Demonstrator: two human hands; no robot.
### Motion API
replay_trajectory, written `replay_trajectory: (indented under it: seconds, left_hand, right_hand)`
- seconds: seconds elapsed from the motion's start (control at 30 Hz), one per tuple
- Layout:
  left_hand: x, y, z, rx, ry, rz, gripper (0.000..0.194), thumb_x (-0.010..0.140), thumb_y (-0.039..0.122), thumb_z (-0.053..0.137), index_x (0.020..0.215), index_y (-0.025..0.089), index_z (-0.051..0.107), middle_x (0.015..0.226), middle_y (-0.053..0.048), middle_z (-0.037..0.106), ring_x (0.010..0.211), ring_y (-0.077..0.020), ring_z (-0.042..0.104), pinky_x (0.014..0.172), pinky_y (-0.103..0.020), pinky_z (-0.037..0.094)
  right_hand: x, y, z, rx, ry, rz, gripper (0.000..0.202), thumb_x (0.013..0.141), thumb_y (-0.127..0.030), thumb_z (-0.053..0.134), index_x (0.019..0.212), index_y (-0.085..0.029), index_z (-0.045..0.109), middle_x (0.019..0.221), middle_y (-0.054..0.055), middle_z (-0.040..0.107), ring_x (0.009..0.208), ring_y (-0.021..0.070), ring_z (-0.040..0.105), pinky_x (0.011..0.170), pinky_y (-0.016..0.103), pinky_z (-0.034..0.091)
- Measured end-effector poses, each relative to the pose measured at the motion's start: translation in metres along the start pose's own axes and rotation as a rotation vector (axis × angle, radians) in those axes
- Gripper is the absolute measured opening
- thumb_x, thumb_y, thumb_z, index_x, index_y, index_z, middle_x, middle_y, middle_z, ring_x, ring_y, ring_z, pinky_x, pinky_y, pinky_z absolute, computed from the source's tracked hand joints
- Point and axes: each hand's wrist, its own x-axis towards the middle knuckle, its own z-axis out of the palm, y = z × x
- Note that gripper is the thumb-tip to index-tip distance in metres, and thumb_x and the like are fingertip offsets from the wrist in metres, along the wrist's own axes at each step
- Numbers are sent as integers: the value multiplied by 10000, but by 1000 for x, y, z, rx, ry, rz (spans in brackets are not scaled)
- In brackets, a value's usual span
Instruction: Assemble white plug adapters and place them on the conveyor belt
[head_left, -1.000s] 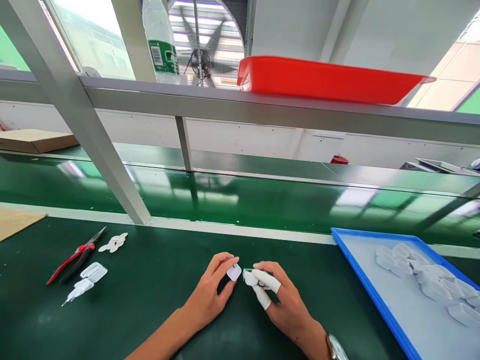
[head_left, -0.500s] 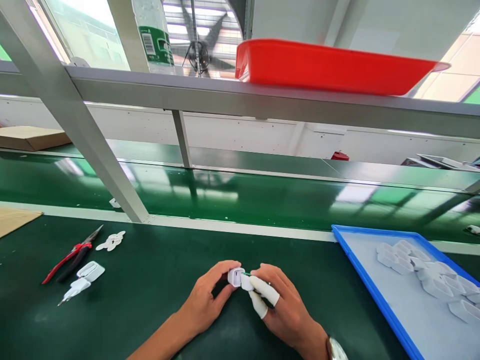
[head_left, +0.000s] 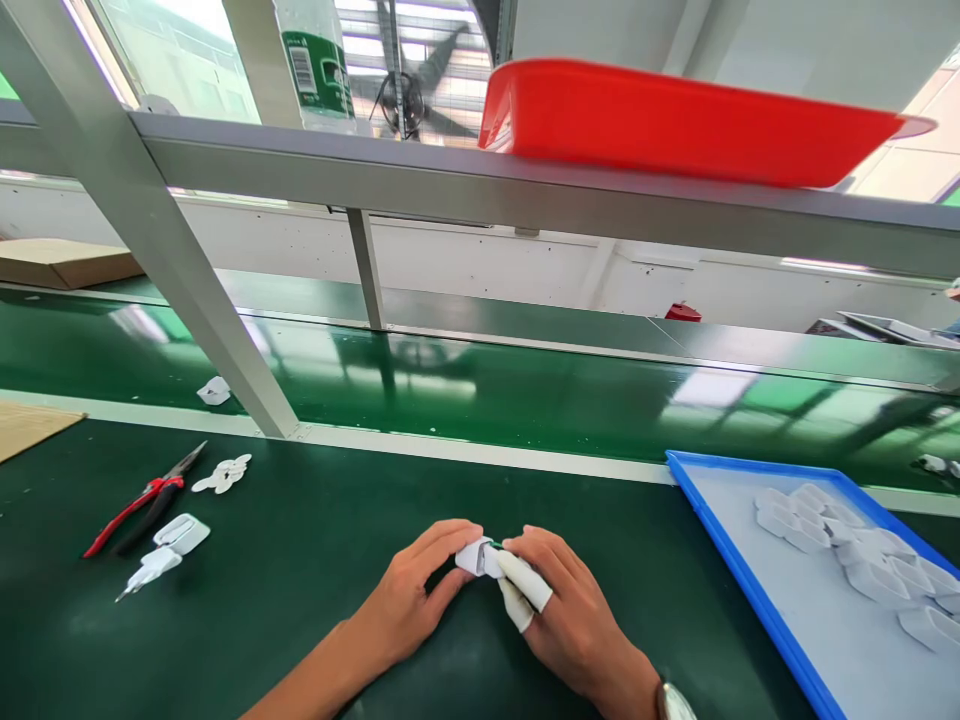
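Observation:
Between my two hands, low in the middle of the head view, is a small white plastic housing with a smaller white piece against its right side. A bit of green shows at the top where they meet. My left hand pinches the housing between thumb and fingers. My right hand, with white finger cots on two fingers and a watch at the wrist, is closed on the smaller white piece. Its far side is hidden by the fingers.
Red-and-black pliers, white flat parts and a white housing lie left on the dark green table. A blue-rimmed tray with several white housings stands right. Behind runs a green conveyor belt; overhead, a shelf holds a red tray.
The white housing has tilted in my left hand, its open face turning away. On the belt, a white part has moved out to the left from behind the post. My view has shifted slightly.

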Motion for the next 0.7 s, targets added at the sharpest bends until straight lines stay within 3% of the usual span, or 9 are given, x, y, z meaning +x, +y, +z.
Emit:
replay_trajectory:
  seconds: [0.7]
  left_hand:
    - [0,2,1,27,-25,-22,308,1010,232,603,1311,285,632,1250,-40,717,1133,-194,705,1026,-320,589]
  right_hand:
    - [0,0,2,3,-56,7,431,909,23,553,1309,-135,571,1094,128,694,1015,249,650,991,486,602]
